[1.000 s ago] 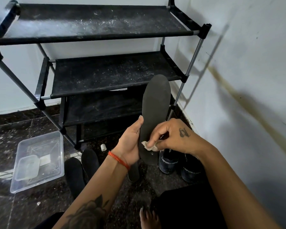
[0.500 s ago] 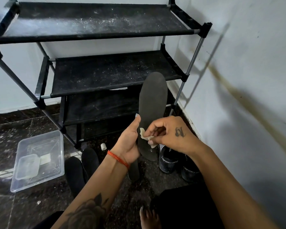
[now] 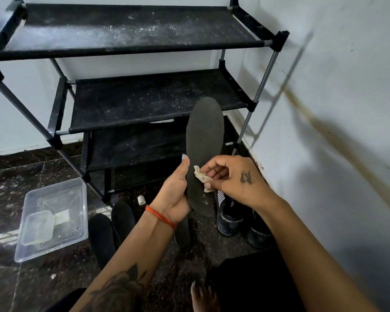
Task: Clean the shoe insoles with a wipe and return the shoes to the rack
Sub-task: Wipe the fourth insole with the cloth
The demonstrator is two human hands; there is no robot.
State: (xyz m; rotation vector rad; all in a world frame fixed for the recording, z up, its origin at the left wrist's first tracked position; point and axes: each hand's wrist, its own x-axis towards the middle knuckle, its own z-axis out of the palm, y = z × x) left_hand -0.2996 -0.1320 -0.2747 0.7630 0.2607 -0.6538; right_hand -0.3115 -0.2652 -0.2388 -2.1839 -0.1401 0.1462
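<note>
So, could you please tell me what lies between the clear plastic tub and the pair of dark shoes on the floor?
In the head view, three loose dark insoles lie on the floor between the tub and the shoes.

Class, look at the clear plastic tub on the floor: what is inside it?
Inside the clear plastic tub lies a smaller clear container beside a pale flat piece. What that piece is cannot be told.

Dark grey insole (image 3: 204, 140) held upright, toe up, white specks near heel. Crumpled off-white wipe (image 3: 201, 176) pressed on its lower half. Pair of black shoes (image 3: 231, 219) on the floor by the wall, white lettering. Black four-tier rack (image 3: 131, 30), shelves dusty, behind.
</note>
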